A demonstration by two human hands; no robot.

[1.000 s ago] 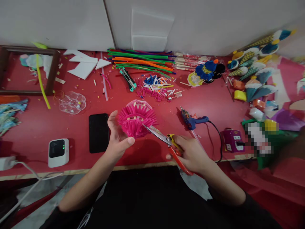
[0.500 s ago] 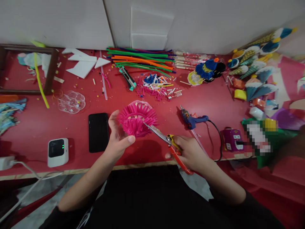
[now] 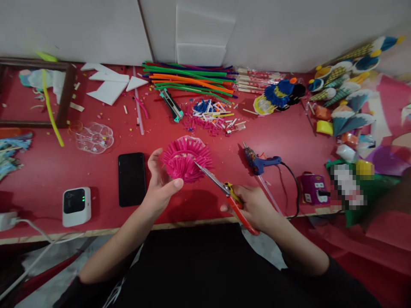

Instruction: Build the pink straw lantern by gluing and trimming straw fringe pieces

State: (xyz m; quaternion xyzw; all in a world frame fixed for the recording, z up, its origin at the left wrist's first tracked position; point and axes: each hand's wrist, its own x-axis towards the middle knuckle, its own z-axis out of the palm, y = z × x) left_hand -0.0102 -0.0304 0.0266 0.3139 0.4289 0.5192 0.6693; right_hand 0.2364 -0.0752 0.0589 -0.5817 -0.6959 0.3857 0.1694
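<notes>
Above the red table (image 3: 289, 141), a spiky pink straw flower (image 3: 186, 160), scissors (image 3: 224, 188) touching it.

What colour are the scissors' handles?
The scissors have red handles with some yellow; the head view shows them.

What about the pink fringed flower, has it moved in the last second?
No, not noticeably. The pink fringed flower, held in the left hand, stays between the black phone and the blue glue gun; the scissors in the right hand still touch it.
</notes>
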